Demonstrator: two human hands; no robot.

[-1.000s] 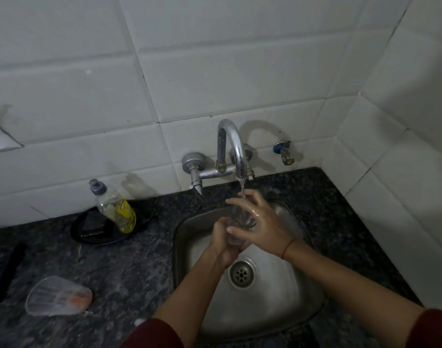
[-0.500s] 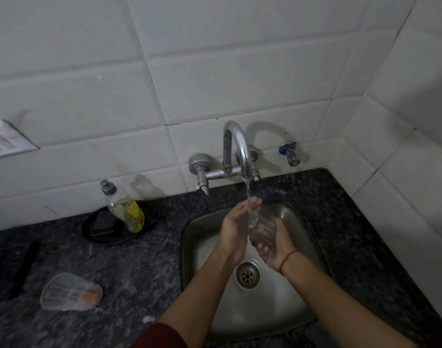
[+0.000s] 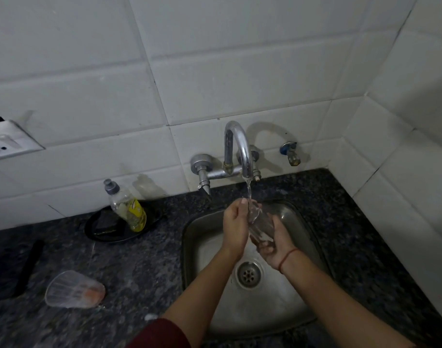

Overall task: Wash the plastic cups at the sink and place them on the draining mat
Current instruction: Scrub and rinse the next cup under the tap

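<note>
I see my right hand (image 3: pixel 275 248), palm up, curled round the base of the clear plastic cup (image 3: pixel 260 226), my left hand (image 3: pixel 236 226) curled over its rim under the running tap (image 3: pixel 240 146).

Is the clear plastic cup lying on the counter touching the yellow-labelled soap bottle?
Apart. The head view shows bare dark counter between the clear plastic cup lying on its side and the yellow-labelled soap bottle.

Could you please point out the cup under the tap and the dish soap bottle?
Cup under the tap (image 3: pixel 261 227): head view, its clear side wall.
Dish soap bottle (image 3: pixel 136 214): head view, its yellow label.
</note>
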